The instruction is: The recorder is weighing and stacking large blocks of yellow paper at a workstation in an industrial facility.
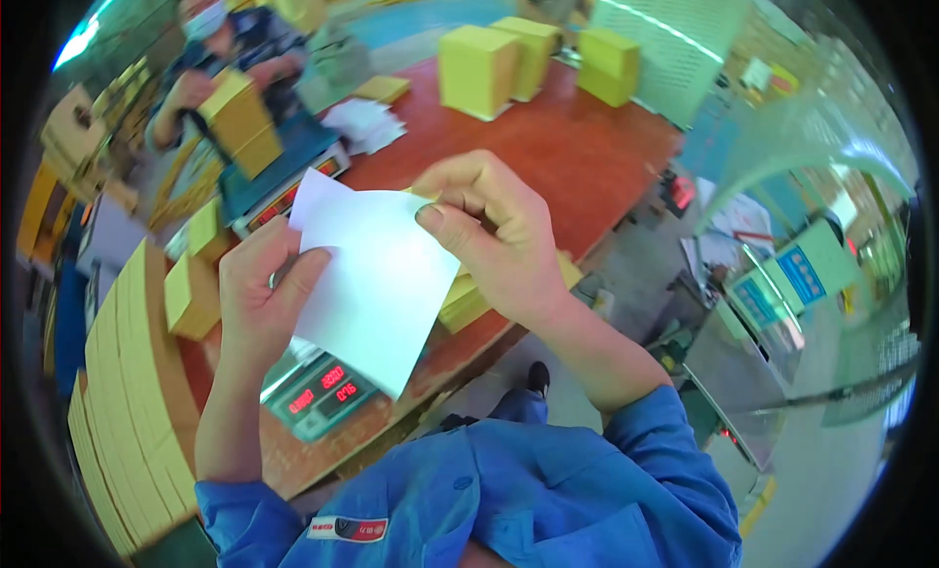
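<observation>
Between my two hands I hold a white sheet of paper [377,275] above the table, its upper left corner sticking up. My left hand [262,284] pinches the sheet's left edge, thumb on top. At the upper right edge, my right hand [489,231] grips it between thumb and bent fingers. Under the paper stands a green digital scale [318,402] with red lit figures; the sheet hides part of it. A yellow block-shaped pack [462,304] lies partly hidden beneath my right hand and wrist.
The red table [577,148] carries yellow boxes [477,71] at its far side and loose white papers [364,125]. Across it a masked person [235,55] handles yellow boxes on another scale [293,182]. Long yellow stacks [137,372] stand at left. A grey machine [792,275] is at right.
</observation>
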The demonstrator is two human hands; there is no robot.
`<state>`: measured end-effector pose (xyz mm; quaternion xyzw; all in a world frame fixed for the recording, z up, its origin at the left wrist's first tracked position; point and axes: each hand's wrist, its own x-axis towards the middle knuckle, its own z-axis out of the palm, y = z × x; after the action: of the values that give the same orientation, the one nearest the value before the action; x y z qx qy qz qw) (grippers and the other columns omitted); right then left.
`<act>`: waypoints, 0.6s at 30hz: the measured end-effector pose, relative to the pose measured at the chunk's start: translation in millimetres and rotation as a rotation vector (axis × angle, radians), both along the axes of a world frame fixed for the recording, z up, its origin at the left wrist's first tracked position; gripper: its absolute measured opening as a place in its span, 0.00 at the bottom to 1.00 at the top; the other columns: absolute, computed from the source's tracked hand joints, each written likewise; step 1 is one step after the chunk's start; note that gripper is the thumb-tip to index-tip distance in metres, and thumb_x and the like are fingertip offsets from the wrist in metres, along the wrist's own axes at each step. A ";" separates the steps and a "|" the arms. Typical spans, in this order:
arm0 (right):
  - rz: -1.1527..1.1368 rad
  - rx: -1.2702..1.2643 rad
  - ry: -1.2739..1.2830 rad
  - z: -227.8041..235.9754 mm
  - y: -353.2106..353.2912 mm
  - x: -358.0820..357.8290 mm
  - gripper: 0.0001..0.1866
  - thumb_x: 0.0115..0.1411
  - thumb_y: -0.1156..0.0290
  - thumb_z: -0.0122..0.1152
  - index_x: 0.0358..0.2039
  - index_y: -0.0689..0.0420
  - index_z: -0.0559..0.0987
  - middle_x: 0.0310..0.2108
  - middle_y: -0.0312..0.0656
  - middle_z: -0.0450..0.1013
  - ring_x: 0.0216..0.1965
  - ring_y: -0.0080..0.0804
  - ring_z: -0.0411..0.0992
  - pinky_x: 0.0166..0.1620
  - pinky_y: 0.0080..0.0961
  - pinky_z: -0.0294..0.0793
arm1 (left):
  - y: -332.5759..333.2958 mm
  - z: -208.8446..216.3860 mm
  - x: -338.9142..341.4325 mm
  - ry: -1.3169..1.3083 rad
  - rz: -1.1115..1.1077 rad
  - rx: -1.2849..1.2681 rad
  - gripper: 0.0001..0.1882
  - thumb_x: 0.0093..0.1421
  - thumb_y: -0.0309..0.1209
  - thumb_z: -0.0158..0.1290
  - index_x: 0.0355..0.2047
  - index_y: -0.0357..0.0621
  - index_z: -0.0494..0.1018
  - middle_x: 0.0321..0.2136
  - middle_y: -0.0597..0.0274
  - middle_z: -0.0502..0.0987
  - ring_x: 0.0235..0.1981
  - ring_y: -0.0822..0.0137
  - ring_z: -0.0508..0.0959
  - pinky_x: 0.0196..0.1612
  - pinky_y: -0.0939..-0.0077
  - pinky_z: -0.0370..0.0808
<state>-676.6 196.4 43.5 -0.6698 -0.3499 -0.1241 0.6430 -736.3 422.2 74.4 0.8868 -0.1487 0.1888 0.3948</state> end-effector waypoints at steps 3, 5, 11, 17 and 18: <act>0.386 0.603 0.480 -12.4 -41.1 28.5 0.23 0.58 0.76 0.63 0.53 0.60 0.67 0.42 0.35 0.73 0.44 0.22 0.71 0.46 0.21 0.72 | -55.6 -4.5 57.4 -0.111 -0.009 -0.080 0.05 0.56 0.23 0.57 0.26 0.35 0.73 0.20 0.66 0.67 0.23 0.74 0.67 0.27 0.79 0.63; 0.309 0.685 0.525 -35.2 -67.5 44.8 0.22 0.59 0.76 0.62 0.53 0.62 0.69 0.47 0.38 0.73 0.46 0.22 0.71 0.46 0.23 0.73 | -103.7 -6.4 100.7 -0.126 -0.077 -0.027 0.05 0.57 0.24 0.58 0.27 0.35 0.73 0.20 0.65 0.66 0.23 0.73 0.68 0.27 0.78 0.63; -0.059 0.625 0.628 -136.5 -226.1 238.3 0.18 0.61 0.75 0.58 0.52 0.61 0.72 0.46 0.40 0.74 0.44 0.26 0.73 0.47 0.29 0.75 | -218.8 -7.1 280.7 0.084 -0.181 -0.022 0.12 0.59 0.25 0.52 0.43 0.37 0.75 0.37 0.65 0.77 0.37 0.73 0.74 0.44 0.80 0.70; 0.071 0.191 0.752 -183.5 -366.0 440.6 0.25 0.54 0.75 0.59 0.54 0.60 0.71 0.45 0.41 0.75 0.46 0.30 0.73 0.49 0.32 0.74 | -355.0 -1.9 537.5 0.345 -0.562 -0.712 0.34 0.59 0.22 0.47 0.66 0.45 0.56 0.49 0.56 0.72 0.46 0.69 0.73 0.54 0.71 0.68; 0.152 -0.088 0.812 -184.0 -381.5 464.1 0.26 0.53 0.76 0.59 0.54 0.61 0.71 0.45 0.41 0.75 0.47 0.31 0.73 0.49 0.32 0.73 | -369.3 -1.8 573.6 0.340 -0.581 -0.803 0.35 0.59 0.21 0.47 0.68 0.44 0.53 0.49 0.56 0.72 0.46 0.68 0.73 0.55 0.70 0.68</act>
<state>-212.5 -185.1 -140.5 -0.6635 -0.1212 0.2129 0.7070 -162.6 52.9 72.6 0.6059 -0.2379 -0.0330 0.7584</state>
